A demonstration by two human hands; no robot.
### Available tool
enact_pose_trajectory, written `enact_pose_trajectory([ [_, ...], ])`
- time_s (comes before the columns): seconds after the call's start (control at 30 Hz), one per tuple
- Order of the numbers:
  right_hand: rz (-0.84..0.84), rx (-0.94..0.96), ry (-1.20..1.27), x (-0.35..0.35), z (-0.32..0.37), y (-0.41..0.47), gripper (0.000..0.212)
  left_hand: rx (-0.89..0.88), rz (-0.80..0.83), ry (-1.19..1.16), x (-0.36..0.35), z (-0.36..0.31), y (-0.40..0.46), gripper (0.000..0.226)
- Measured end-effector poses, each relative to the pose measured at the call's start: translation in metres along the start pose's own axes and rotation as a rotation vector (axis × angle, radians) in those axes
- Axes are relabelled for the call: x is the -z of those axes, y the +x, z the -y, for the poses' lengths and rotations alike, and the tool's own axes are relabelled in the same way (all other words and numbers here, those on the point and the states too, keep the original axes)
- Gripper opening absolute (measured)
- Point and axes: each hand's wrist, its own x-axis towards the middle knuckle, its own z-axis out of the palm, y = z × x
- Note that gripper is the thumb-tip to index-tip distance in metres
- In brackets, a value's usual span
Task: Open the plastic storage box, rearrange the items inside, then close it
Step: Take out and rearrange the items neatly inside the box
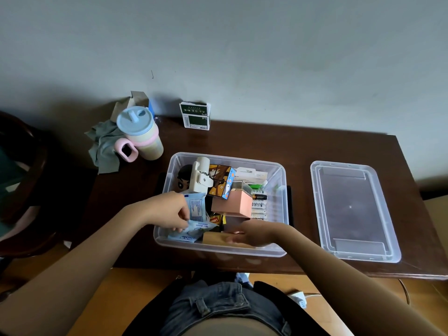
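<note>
The clear plastic storage box [281, 204] stands open on the dark wooden table, its lid [354, 212] lying flat to the right. Inside are a white clip fan [200, 178], a printed cube box [221, 181], a pink box [234, 204], batteries [259, 202] and blue-white packets [194, 208]. My left hand [167, 209] reaches into the box's left side and pinches one of the packets. My right hand [252, 234] is low at the front of the box, fingers on a tan wooden block [215, 237]; its grip is partly hidden.
A pastel cup with a pink handle [140, 134] and a grey cloth [104, 146] sit at the table's back left. A green-white carton [195, 116] stands by the wall. A chair [21, 180] is at the left, a white charger [299, 299] on the floor.
</note>
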Motion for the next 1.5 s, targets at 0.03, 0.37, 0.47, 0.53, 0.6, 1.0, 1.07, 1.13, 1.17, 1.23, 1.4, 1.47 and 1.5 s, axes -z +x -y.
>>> enact_pose_trajectory([
  [0.03,0.013,-0.013,-0.006,0.000,-0.001,-0.001,0.040,-0.017,0.020,-0.029,0.000,-0.001,0.000,0.013],
  [0.37,-0.584,-0.355,0.423,0.022,-0.026,-0.012,0.040,-0.032,-0.080,-0.056,0.019,-0.025,0.004,0.012],
  [0.47,-0.608,-0.405,0.580,0.031,-0.022,0.002,0.071,-0.063,-0.338,-0.033,0.021,-0.028,0.010,0.003],
  [0.53,-0.592,-0.420,0.630,0.034,-0.020,0.014,0.083,-0.078,-0.491,-0.050,0.019,-0.027,0.014,0.009],
  [0.6,-0.604,-0.440,0.668,0.035,-0.021,0.024,0.086,-0.095,-0.588,-0.075,0.017,-0.025,0.018,0.010],
  [1.0,-0.528,-0.353,0.956,0.021,-0.020,0.039,0.080,0.091,-0.710,0.301,0.000,-0.058,0.067,0.064],
  [1.07,-0.529,-0.359,0.964,0.014,-0.019,0.040,0.076,0.139,-0.672,0.372,0.000,-0.060,0.073,0.066],
  [1.13,-0.545,-0.372,0.921,0.011,-0.019,0.036,0.075,0.148,-0.651,0.398,0.001,-0.058,0.076,0.066],
  [1.17,-0.549,-0.375,0.871,0.012,-0.021,0.032,0.072,0.140,-0.645,0.403,0.001,-0.057,0.076,0.066],
  [1.23,-0.555,-0.368,0.730,0.016,-0.023,0.019,0.066,0.111,-0.640,0.396,0.001,-0.054,0.075,0.064],
  [1.4,-0.522,-0.268,0.393,0.026,-0.023,-0.019,0.068,0.050,-0.666,0.428,0.000,-0.044,0.076,0.041],
  [1.47,-0.546,-0.206,0.308,0.029,-0.019,-0.033,0.064,0.020,-0.663,0.437,-0.001,-0.036,0.075,0.033],
  [1.5,-0.552,-0.171,0.289,0.031,-0.018,-0.038,0.063,0.002,-0.656,0.430,-0.002,-0.032,0.075,0.032],
])
